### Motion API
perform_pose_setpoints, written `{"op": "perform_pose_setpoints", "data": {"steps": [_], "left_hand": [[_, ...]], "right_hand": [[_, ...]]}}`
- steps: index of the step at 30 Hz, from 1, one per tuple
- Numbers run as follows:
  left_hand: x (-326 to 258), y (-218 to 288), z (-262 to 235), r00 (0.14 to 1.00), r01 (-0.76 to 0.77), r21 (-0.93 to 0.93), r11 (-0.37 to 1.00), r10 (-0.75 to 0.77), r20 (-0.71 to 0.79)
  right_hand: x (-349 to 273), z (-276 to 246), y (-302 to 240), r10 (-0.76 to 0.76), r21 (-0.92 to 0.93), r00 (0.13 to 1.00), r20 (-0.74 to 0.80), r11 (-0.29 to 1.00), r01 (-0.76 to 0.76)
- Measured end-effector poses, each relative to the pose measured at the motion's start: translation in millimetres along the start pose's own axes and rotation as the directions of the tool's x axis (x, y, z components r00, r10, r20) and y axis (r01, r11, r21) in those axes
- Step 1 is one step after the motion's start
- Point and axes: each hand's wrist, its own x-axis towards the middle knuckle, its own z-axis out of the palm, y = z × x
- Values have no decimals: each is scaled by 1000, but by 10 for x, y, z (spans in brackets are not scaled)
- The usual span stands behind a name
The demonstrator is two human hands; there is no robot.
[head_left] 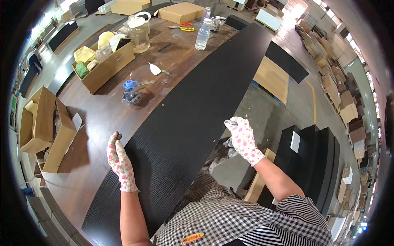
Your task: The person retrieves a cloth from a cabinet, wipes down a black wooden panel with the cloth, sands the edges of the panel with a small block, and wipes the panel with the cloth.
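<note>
Gripping opposite edges of the black panel, both gloved hands: left, right.

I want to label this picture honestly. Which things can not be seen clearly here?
- Head view: the near end of the black panel is covered by the person's checked shirt.
- Right hand: what its grip pinches at the panel edge is too small to tell.
- Cardboard box: the wrapped contents are too small to identify.

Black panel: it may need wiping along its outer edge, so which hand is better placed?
Likely the right hand: it holds a grey rag at the black panel edge; the left hand holds none.
</note>
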Motion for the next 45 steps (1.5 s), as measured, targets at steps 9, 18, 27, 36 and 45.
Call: {"op": "perform_pose_setpoints", "data": {"steps": [9, 18, 27, 36, 45], "left_hand": [[-34, 29, -49, 1000, 25, 38, 999, -25, -2], [-20, 22, 4, 1000, 9, 62, 998, -10, 12], [-11, 21, -2, 1000, -21, 62, 998, 21, -1], [-269, 247, -1024, 920, -37, 106, 994, 75, -385], [-1298, -30, -2678, 622, 390, 336, 857, 24, -783]], "right_hand": [[46, 125, 160, 144, 141, 989, 34, 979, -147], [104, 96, 289, -80, 55, 995, -61, 995, 84], [1020, -90, 885, -54, 538, 999, 0, 841, 46], [1607, 370, 284, -366, 92, 930, -15, 926, 366], [702, 523, -2126, -881, 239, 432, 192, 469, 850]]}}
